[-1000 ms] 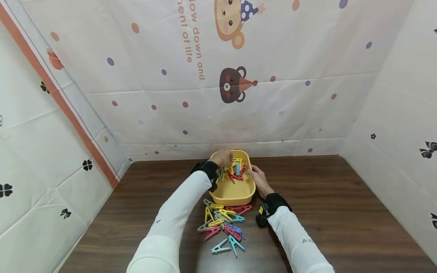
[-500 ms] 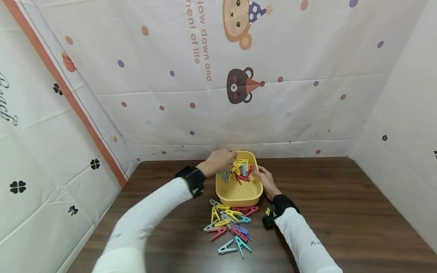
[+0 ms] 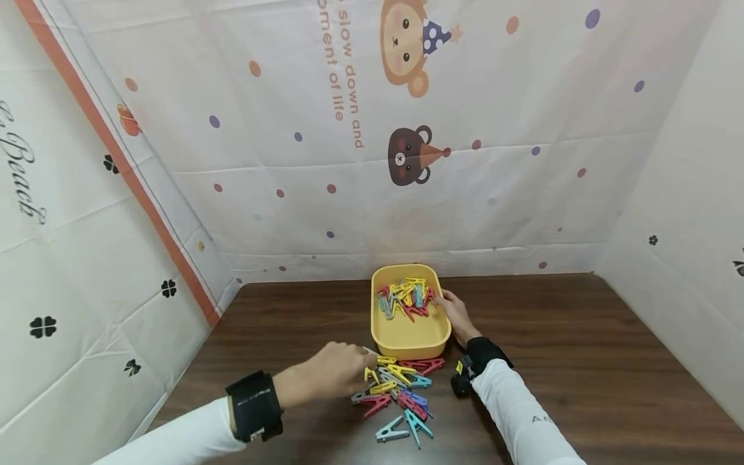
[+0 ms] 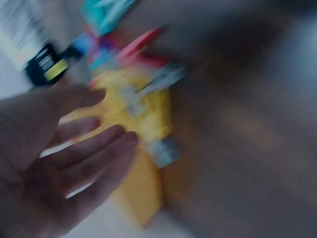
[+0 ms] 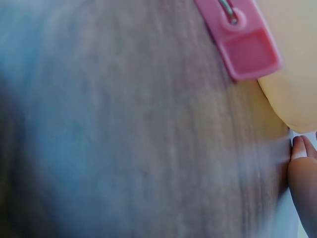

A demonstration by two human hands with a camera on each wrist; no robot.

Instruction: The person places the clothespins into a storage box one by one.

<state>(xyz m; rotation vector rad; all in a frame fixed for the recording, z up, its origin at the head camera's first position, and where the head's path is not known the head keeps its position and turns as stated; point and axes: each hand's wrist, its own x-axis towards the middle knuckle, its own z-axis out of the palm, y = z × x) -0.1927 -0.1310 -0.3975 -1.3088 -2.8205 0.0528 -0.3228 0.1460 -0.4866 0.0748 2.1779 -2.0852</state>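
Note:
In the head view a yellow plastic basket (image 3: pixel 409 337) stands on the table near the back wall, with several red, yellow, blue and grey clothespins (image 3: pixel 410 294) in its far half. My right hand (image 3: pixel 457 318) grips the basket's right side, thumb at the rim. Just in front of the basket lies a loose pile of mixed-colour clothespins (image 3: pixel 400 381). Over the pile's left edge is my left hand (image 3: pixel 332 372); the blurred left wrist view shows its fingers (image 4: pixel 101 156) loosely bent, with nothing between them. A pink clothespin (image 5: pixel 251 53) lies beside the basket in the right wrist view.
A dark wood-grain table (image 3: pixel 558 361) extends to both sides of the basket. White printed sheets hang as a back wall (image 3: pixel 273 155) and side walls around it. Two light-blue clothespins (image 3: pixel 407 427) lie at the pile's near end.
My left hand has left the basket, moving back and down to the pile in front. The right hand stays on the basket's side. The camera view has shifted slightly.

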